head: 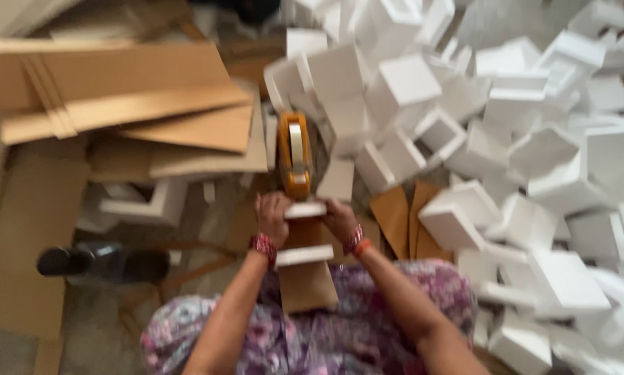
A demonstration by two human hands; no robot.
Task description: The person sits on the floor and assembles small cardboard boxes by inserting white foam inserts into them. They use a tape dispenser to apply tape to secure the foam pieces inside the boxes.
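Between both hands, just above the lap, a white foam strip (305, 210) lies crosswise, long axis left to right; left hand (272, 217) and right hand (339, 218) each grip an end. An orange tape dispenser (294, 157) stands just beyond, equally near both.

Packing workshop floor: heap of white foam blocks (506, 139), stacked flattened cardboard sheets (117, 90), orange tape dispenser (294, 156), bare concrete floor (97, 326) underneath.
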